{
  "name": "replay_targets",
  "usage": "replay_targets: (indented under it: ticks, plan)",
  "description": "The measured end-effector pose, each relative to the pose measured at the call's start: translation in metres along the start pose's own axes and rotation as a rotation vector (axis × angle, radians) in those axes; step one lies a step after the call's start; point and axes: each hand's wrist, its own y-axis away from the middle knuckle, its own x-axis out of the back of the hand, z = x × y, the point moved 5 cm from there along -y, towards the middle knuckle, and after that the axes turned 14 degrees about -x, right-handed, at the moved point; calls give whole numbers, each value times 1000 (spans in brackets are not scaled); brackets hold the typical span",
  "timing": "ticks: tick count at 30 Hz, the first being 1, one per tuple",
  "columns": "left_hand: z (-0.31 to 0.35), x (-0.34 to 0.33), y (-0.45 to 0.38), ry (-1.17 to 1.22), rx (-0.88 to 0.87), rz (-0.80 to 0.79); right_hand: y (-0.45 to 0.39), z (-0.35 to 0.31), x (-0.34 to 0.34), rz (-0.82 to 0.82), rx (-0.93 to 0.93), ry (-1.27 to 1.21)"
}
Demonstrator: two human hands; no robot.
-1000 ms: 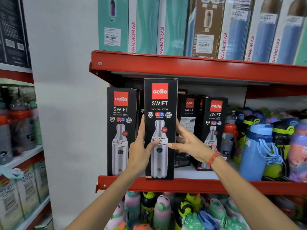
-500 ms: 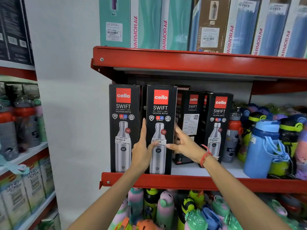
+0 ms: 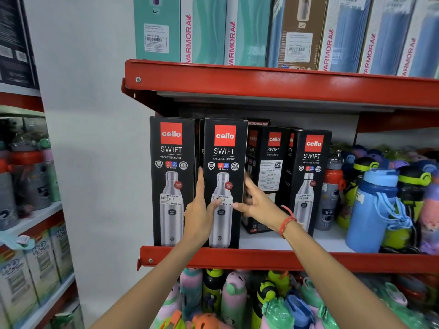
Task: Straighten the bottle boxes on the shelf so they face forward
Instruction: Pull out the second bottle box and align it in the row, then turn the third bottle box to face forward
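Observation:
Several black Cello Swift bottle boxes stand on the red middle shelf (image 3: 261, 258). The second box (image 3: 225, 148) stands upright at the shelf's front edge, face forward, level with the leftmost box (image 3: 171, 148). My left hand (image 3: 198, 210) presses its left side, thumb across the front. My right hand (image 3: 257, 203) grips its right side, thumb on the front. Behind and to the right, a third box (image 3: 268, 167) is turned at an angle, showing its side panel. A fourth box (image 3: 310, 176) faces roughly forward, slightly angled.
Loose plastic bottles, among them a big blue one (image 3: 370, 210), crowd the right of the same shelf. Teal and blue Varmora boxes (image 3: 204, 29) fill the shelf above. Colourful bottles (image 3: 237, 298) lie below. A white wall and another rack (image 3: 31, 210) are on the left.
The second box has gone from lifted and forward of the row to standing on the shelf beside the leftmost box. Both hands stayed on it.

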Motion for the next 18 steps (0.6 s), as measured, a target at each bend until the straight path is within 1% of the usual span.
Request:
replay_targets:
  ticks: [4,6,7,9,11,12,15,17,18]
  plan:
    - [2,-2,1,-54,3,-25,-1,2,1,-19,3,-10]
    - [10,0,-2,-82,10,-25,-2,2,2,-3,15,28]
    - [16,2,-3,-107,-13,-9,-2,0,3,14,31,46]
    - [34,8,-4,-199,-144,62,0,-5,9,77,66,24]
    - [49,10,-6,-286,-283,135,4,-7,20,201,83,-60]
    - [54,9,-6,-318,-323,154,6,-6,27,288,85,-78]
    - [59,4,-6,-392,-377,189,12,1,49,549,76,-39]
    - [64,-2,-5,-404,-426,195,14,7,59,666,63,12]
    - [66,-7,-4,-392,-463,168,14,10,62,711,52,53]
